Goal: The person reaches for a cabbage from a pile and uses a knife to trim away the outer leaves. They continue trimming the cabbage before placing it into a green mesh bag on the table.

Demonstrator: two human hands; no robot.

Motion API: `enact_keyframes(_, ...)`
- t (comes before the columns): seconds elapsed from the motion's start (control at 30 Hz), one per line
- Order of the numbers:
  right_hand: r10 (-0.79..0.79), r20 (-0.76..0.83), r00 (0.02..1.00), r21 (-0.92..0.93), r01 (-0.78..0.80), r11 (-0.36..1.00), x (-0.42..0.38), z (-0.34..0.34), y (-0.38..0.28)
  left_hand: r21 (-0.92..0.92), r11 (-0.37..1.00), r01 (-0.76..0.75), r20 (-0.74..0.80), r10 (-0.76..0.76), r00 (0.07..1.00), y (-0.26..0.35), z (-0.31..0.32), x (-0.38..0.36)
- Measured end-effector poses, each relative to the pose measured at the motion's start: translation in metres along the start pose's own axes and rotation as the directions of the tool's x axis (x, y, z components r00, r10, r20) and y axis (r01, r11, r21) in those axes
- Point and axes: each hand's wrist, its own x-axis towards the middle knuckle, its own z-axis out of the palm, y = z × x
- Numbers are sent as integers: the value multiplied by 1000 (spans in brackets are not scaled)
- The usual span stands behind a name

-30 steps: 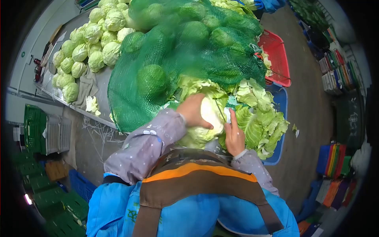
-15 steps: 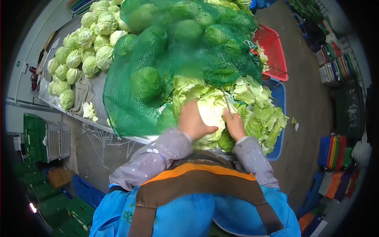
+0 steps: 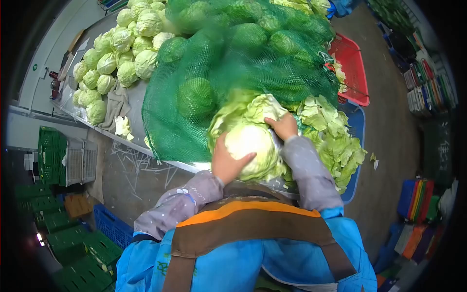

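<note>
A pale, partly peeled cabbage (image 3: pixel 250 148) stands at the table's near edge, its loose outer leaves (image 3: pixel 233 111) spread behind it. My left hand (image 3: pixel 227 160) grips its left side, thumb across the front. At the upper right of the head, my right hand (image 3: pixel 286 127) is closed on an outer cabbage leaf (image 3: pixel 265 109). No knife shows clearly in the right hand now. Just behind lies a green mesh sack (image 3: pixel 189 131) full of cabbages. Stripped leaves (image 3: pixel 333 141) are heaped to the right.
Trimmed cabbages (image 3: pixel 121 41) are piled on the left of the metal table (image 3: pixel 136 104), near a grey cloth (image 3: pixel 116 104). A red basket (image 3: pixel 352 68) and a blue crate (image 3: pixel 357 126) stand along the right side. Green crates (image 3: pixel 53 151) are on the floor at left.
My right hand has moved up and back from the cabbage's right side onto an outer leaf. The metal blade seen by it earlier no longer shows clearly. The head sits more exposed.
</note>
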Motion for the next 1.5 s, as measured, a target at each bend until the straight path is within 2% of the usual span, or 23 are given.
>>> enact_keyframes(0.03, -95, 8, 995, 493, 78, 867, -6, 6, 21, -198, 954, 225, -35, -236, 971, 7, 6, 6)
enact_keyframes(0.07, -23, 55, 998, 532, -10, 846, -36, -23, 8, -144, 938, 314, -114, -331, 937, 18, 12, 11)
enact_keyframes(0.13, 37, 118, 992, 554, -97, 827, -82, -59, -7, -180, 909, 377, -169, -406, 898, 14, 32, 12)
enact_keyframes(0.2, -284, -53, 957, 264, 288, 921, -102, -58, -7, -197, 881, 429, -203, -465, 862, -3, 50, 3)
enact_keyframes(0.23, -276, -55, 959, 267, 281, 922, -98, -58, -5, -190, 882, 430, -198, -464, 864, 16, 30, 0)
enact_keyframes(0.27, -268, 36, 963, 364, 237, 900, -89, -59, -2, -180, 807, 562, 313, -494, 811, 51, -10, -5)
enact_keyframes(0.3, -270, 124, 955, 456, 187, 870, -78, -61, 3, -100, 737, 669, 739, -395, 545, 67, -38, -2)
enact_keyframes(0.33, -368, 130, 921, 506, 257, 823, -64, -62, 15, 372, 918, 138, 675, -370, 638, 59, -47, 13)
enact_keyframes(0.37, -381, 150, 912, 533, 250, 808, -55, -61, 20, 498, 862, 96, 624, -433, 650, 89, -64, 22)
enact_keyframes(0.4, -373, 206, 905, 606, 181, 774, -46, -58, 22, 507, 843, -178, 503, -122, 855, 88, -59, 28)
enact_keyframes(0.43, -374, 262, 890, 669, 112, 735, -38, -58, 21, 555, 720, -416, 358, 245, 901, 85, -49, 33)
enact_keyframes(0.57, -355, 236, 905, 400, 243, 884, -40, -72, 3, 278, 859, -430, 431, 289, 855, 50, 17, 65)
enact_keyframes(0.67, -549, -395, 737, -84, 566, 820, -77, -75, 22, 284, 903, -321, 322, 225, 920, 56, 23, 45)
enact_keyframes(0.77, -297, -52, 953, 92, 301, 949, -118, -76, 26, 280, 894, -350, 237, 289, 928, 48, 30, 40)
enact_keyframes(0.83, -281, 9, 960, 63, 280, 958, -127, -63, 23, 226, 906, -359, 262, 298, 918, 47, 31, 44)
enact_keyframes(0.93, -79, -13, 997, 302, 80, 950, -109, -20, 31, 260, 909, -327, 163, 292, 942, 48, 35, 34)
enact_keyframes(1.0, -28, -416, 909, 417, 218, 882, -89, 9, 44, 254, 916, -309, 109, 291, 951, 47, 41, 30)
enact_keyframes(1.03, -22, -420, 907, 419, 216, 882, -81, 6, 47, 252, 925, -284, 74, 275, 959, 45, 42, 27)
enact_keyframes(1.1, 333, 51, 942, 321, -331, 887, -60, -9, 56, 274, 910, -311, 106, 293, 950, 45, 42, 21)
enact_keyframes(1.17, 284, -76, 956, 215, -262, 941, -59, -12, 51, 301, 891, -340, 122, 317, 940, 44, 40, 28)
enact_keyframes(1.27, -71, -254, 965, 397, 171, 902, -70, -23, 41, 216, 899, -382, 163, 352, 922, 32, 29, 31)
enact_keyframes(1.4, 203, -201, 958, 6, -206, 979, -30, -5, 53, 230, 888, -399, 277, 333, 901, 29, 17, 38)
enact_keyframes(1.5, 204, -222, 953, -7, -210, 978, -6, -24, 66, 155, 794, -588, 438, 479, 761, 30, 9, 47)
